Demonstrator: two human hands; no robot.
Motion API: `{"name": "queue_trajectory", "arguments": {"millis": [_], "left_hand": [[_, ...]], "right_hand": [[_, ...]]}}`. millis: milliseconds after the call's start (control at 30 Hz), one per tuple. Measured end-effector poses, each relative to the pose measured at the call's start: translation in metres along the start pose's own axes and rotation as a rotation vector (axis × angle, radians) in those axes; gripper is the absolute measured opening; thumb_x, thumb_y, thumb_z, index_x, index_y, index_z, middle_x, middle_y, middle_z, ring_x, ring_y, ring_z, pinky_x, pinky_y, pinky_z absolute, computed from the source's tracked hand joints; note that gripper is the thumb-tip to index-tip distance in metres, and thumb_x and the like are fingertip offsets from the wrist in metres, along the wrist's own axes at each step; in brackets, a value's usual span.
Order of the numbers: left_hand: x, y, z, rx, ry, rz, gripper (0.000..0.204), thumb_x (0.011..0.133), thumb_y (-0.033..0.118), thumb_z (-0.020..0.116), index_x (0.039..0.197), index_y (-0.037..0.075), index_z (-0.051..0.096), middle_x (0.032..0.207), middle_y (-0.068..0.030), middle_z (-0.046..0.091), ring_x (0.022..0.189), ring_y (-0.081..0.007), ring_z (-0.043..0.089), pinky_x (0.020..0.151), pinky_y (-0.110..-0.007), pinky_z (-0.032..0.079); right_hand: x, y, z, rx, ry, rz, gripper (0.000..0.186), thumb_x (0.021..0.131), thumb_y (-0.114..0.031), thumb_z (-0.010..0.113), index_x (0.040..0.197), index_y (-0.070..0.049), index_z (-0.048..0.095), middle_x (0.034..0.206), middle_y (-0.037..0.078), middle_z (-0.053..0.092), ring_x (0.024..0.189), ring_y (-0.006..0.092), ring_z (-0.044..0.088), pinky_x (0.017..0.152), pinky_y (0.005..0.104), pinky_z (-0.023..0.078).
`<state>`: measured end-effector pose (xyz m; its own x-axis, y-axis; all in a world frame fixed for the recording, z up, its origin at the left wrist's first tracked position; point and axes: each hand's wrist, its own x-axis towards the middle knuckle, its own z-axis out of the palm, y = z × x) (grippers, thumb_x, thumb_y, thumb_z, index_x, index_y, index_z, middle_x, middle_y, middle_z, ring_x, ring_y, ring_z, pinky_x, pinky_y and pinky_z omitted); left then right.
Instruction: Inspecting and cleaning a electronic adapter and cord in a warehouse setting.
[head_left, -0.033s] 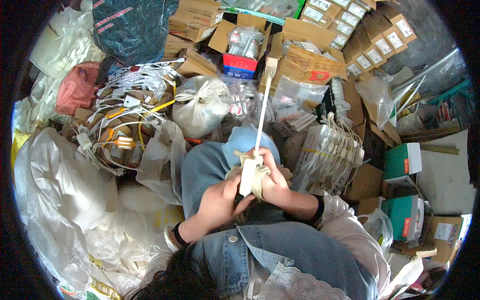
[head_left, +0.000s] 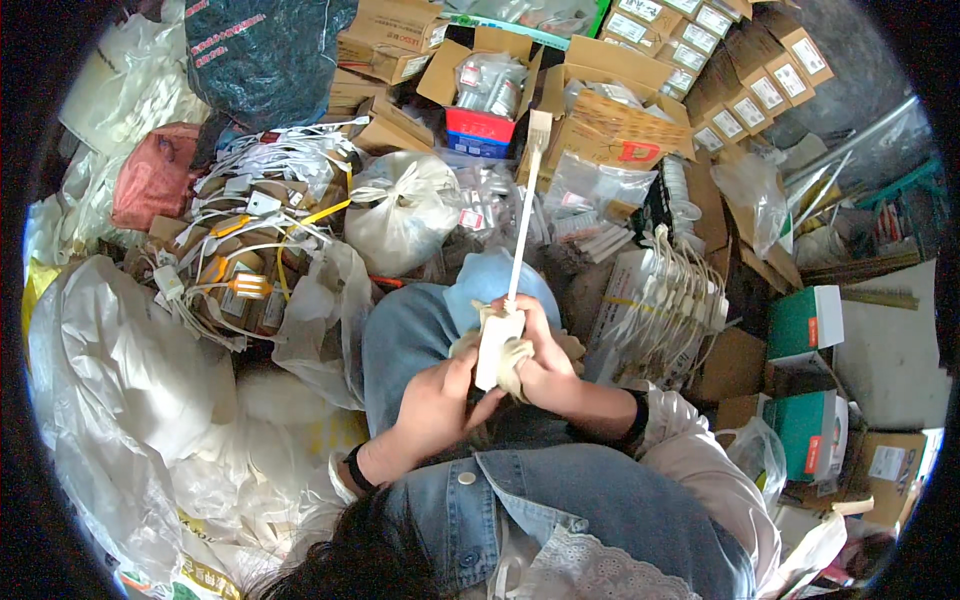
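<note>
Above my lap, both my hands hold a white power strip (head_left: 492,352), a slim block tilted upward. From its far end a straight white cord (head_left: 523,232) runs away from me to a pale, flattened end (head_left: 540,124) near the boxes. My left hand (head_left: 440,400) grips the near end, thumb and fingers closed on it. A cream cloth (head_left: 513,366) is bunched under my right hand (head_left: 545,352), whose fingers wrap the cloth against the strip's right side. More cloth shows behind the strip; some fingertips are hidden.
To the left lies a heap of white cables and adapters (head_left: 262,205) beside large plastic bags (head_left: 130,340). A tied white bag (head_left: 403,215) sits ahead of my knees. Bundled corded strips (head_left: 655,305) stand at right, near green-white boxes (head_left: 803,320). Open cartons (head_left: 625,65) line the far side.
The cloth in my right hand has shifted slightly down and over the strip. The strip and its cord have swung a little to the left. My left hand looks unmoved.
</note>
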<state>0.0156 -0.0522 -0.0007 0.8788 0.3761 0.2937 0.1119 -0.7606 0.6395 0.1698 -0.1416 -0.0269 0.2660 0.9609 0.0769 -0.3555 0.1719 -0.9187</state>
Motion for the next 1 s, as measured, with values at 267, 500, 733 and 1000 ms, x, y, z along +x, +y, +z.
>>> {"name": "queue_trajectory", "arguments": {"millis": [267, 500, 733, 1000], "left_hand": [[-0.003, -0.011, 0.003, 0.194, 0.101, 0.138, 0.074, 0.064, 0.011, 0.071, 0.130, 0.000, 0.039, 0.089, -0.0135, 0.060, 0.071, -0.0298, 0.061, 0.059, -0.040, 0.050], [0.001, -0.007, -0.001, 0.266, 0.053, 0.137, 0.075, 0.066, 0.011, 0.068, 0.135, 0.006, 0.040, 0.080, -0.0077, 0.057, 0.064, -0.0252, 0.058, 0.054, -0.038, 0.048], [0.002, -0.003, -0.001, 0.106, 0.025, 0.132, 0.075, 0.068, 0.015, 0.072, 0.136, 0.008, 0.039, 0.079, -0.0071, 0.060, 0.064, -0.0246, 0.060, 0.056, -0.037, 0.048], [-0.011, -0.005, 0.011, -0.138, 0.110, 0.044, 0.062, 0.070, 0.015, 0.076, 0.123, 0.007, 0.045, 0.074, -0.0077, 0.061, 0.060, -0.0252, 0.061, 0.053, -0.036, 0.048]], "right_hand": [[0.001, -0.015, 0.010, -0.566, 0.022, -0.085, 0.106, 0.065, -0.007, 0.076, 0.143, -0.007, 0.003, 0.120, 0.013, 0.042, 0.111, 0.0235, 0.047, 0.097, 0.0359, 0.038], [-0.002, -0.008, 0.017, -0.481, 0.219, -0.119, 0.091, 0.065, -0.003, 0.071, 0.138, -0.010, 0.016, 0.109, 0.009, 0.048, 0.101, 0.0204, 0.052, 0.089, 0.0335, 0.043], [-0.005, -0.010, 0.005, -0.165, 0.145, -0.142, 0.057, 0.065, 0.005, 0.056, 0.115, -0.010, 0.035, 0.097, 0.003, 0.042, 0.087, 0.0126, 0.044, 0.075, 0.0275, 0.041], [-0.002, 0.003, -0.003, 0.108, 0.014, -0.272, 0.052, 0.080, -0.033, 0.060, 0.117, -0.006, 0.037, 0.098, 0.004, 0.046, 0.087, 0.0134, 0.049, 0.077, 0.0274, 0.041]]}}
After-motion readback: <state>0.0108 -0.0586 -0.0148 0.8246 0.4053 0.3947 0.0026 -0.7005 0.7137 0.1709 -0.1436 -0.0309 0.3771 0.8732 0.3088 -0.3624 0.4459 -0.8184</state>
